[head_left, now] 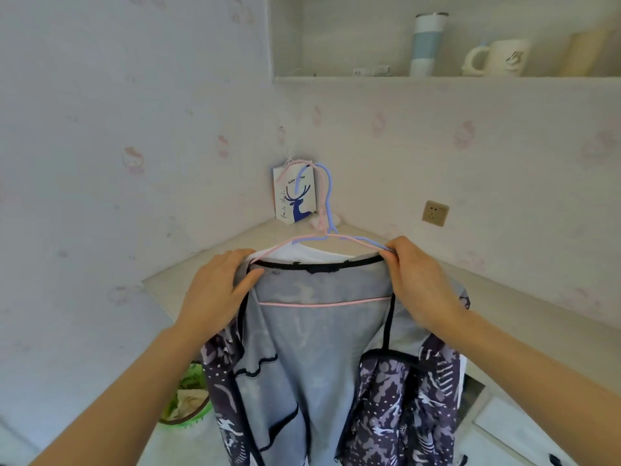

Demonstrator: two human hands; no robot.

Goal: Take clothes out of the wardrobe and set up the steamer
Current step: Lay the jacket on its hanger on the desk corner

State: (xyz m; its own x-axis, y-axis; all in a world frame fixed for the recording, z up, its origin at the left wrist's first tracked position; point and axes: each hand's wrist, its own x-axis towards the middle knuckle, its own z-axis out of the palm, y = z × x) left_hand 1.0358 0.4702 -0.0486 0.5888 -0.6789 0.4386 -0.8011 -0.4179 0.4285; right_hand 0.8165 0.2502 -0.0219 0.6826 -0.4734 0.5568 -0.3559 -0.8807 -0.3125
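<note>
A wall socket is seen on the right wall. Left of it hangs a paper bag; above, a tumbler and mug are shelved.

Jacket: thin synthetic-looking cloth, matt grey lining w/ mesh patch at collar, printed outer; hangers: thin wire w/ smooth pink & blue coating; table: pale, smooth, matt; paper bag: matt white; mug: glossy ceramic; tumbler: smooth, satin; basket: green plastic
</note>
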